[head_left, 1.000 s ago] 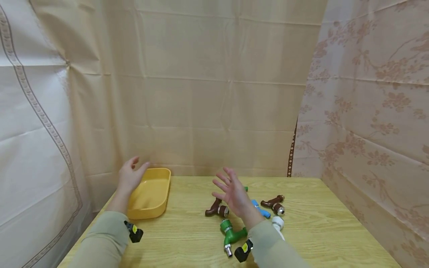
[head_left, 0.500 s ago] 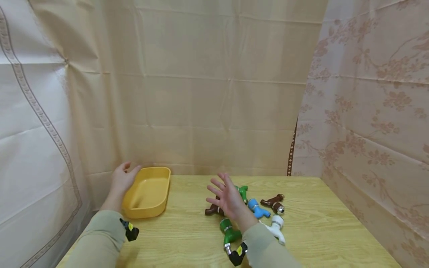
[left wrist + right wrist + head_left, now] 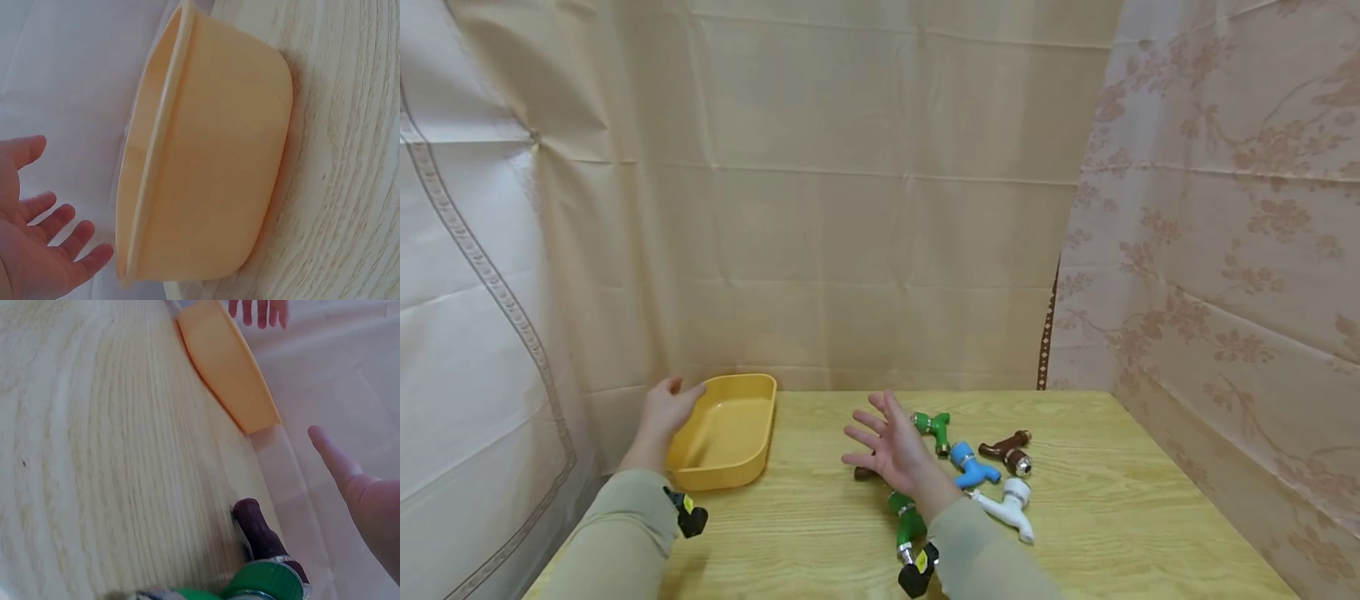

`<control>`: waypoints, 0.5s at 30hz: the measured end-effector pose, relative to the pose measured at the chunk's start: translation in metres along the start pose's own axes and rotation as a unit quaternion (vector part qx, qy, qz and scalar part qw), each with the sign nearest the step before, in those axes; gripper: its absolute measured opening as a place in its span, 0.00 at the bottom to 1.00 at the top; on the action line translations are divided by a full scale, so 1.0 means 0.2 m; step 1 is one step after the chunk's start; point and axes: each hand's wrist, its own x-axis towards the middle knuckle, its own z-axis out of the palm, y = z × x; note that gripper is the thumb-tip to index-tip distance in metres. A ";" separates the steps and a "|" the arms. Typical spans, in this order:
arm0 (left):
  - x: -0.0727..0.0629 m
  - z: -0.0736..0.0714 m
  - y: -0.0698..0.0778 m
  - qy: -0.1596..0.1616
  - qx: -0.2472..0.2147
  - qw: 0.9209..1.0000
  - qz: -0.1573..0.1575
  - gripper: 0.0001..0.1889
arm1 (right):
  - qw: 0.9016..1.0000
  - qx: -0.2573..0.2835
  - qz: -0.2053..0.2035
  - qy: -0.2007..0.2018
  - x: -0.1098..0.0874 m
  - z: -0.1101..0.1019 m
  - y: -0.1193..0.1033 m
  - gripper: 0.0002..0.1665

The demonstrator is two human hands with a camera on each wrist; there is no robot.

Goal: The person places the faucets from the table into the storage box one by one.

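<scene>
Above the table [image 3: 820,542], left grip [image 3: 662,413] and right grip [image 3: 895,450], both wide, have shifted leftward.

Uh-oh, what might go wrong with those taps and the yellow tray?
The blue tap and white tap lie close together, so grabbing one might bump the other. The right grip hides most of a brown tap from the head camera, so that could get knocked. The yellow tray sits near the left side of the table, by the left grip, so a hard nudge might push it off.
</scene>
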 end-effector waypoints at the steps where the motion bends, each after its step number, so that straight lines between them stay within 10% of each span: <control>1: 0.00 0.00 -0.01 -0.005 0.002 1.000 -0.003 0.43 | 1.000 0.001 0.004 0.000 0.00 0.01 0.01 0.47; 15: 0.00 -0.01 -0.07 -0.032 0.049 0.998 -0.006 0.39 | 0.999 -0.020 0.030 0.007 0.04 0.09 0.10 0.47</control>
